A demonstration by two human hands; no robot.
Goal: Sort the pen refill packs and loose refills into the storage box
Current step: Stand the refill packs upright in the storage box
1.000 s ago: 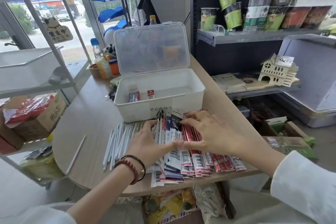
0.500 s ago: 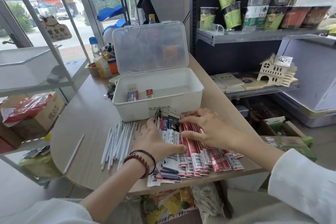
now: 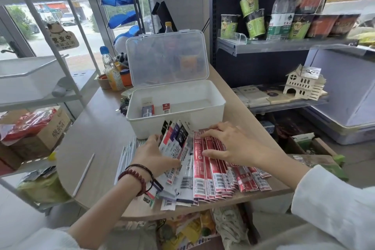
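Head view: left hand grips a fan of white packs; right hand lies open on red packs on the bench; box just beyond both hands, loose refills left of them

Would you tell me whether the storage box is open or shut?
Open: its clear lid stands raised behind the box, showing packs inside.

Red refill packs, white barcode panels; white packs topped black, purple, red. White storage box, frosted clear lid. White loose refills. Tan tabletop. Dark-red bead bracelet.
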